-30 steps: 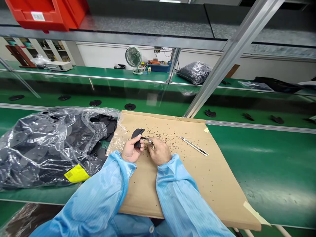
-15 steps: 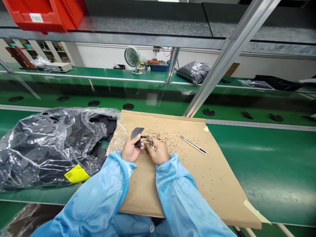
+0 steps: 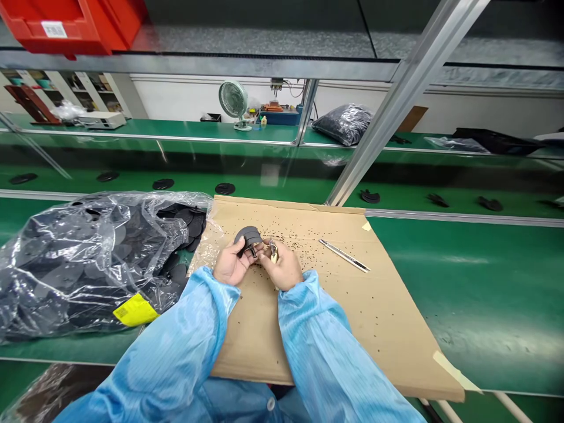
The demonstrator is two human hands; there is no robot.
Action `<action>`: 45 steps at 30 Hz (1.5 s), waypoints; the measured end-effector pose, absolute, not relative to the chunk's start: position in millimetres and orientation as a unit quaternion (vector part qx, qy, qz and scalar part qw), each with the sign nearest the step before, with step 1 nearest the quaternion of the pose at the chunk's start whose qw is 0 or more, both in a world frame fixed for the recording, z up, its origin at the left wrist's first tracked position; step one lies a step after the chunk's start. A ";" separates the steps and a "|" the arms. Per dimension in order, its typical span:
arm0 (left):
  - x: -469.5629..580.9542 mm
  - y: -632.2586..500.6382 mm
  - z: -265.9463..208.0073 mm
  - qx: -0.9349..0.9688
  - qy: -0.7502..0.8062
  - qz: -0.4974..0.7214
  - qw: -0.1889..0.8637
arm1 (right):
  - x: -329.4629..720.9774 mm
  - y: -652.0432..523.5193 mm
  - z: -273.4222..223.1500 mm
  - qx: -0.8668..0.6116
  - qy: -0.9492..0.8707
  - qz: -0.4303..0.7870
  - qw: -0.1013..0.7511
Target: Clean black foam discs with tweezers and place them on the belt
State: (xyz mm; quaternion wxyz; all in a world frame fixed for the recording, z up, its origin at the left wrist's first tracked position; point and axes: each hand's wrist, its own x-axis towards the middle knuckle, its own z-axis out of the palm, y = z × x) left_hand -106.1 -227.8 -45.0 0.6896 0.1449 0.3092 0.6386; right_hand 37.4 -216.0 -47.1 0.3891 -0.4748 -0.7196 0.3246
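My left hand [image 3: 231,264] grips a black curved plastic part [image 3: 249,234] by its left side, with a short stem pointing down from it. In my right hand [image 3: 283,267] is a small pair of nippers [image 3: 273,249] with a metal head and pale handle; the fingers cover much of it. The two hands are close together, fingertips nearly meeting beside the part. Beneath them lies a cardboard sheet [image 3: 352,335] strewn with tiny black bits. A slim utility knife [image 3: 344,255] rests on the cardboard to the right of my hands.
A clear plastic bag [image 3: 101,264] full of black discs lies at left, its mouth towards the cardboard. Behind, several black parts [image 3: 225,188] sit spaced along a green belt. A slanted metal post [image 3: 396,111] rises at right; a red bin [image 3: 66,26] stands on the shelf above.
My left hand has turned the black part so that its curved face and stem show. The nippers have come away from it slightly. The whole view has shifted a little.
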 end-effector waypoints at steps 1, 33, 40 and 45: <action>-106.3 -227.8 -44.4 0.146 0.313 0.637 0.689 | 37.1 -216.5 -46.5 -0.469 -0.726 0.318 0.390; -110.3 -227.9 -41.8 0.164 0.384 0.591 0.690 | 36.6 -224.7 -31.9 -0.453 -0.875 0.146 0.093; -110.6 -228.2 -46.8 0.195 0.418 0.597 0.657 | 36.5 -225.4 -29.3 -0.461 -0.878 0.118 0.060; -109.0 -228.6 -47.9 0.190 0.439 0.592 0.649 | 36.2 -223.3 -30.2 -0.457 -0.881 0.117 0.025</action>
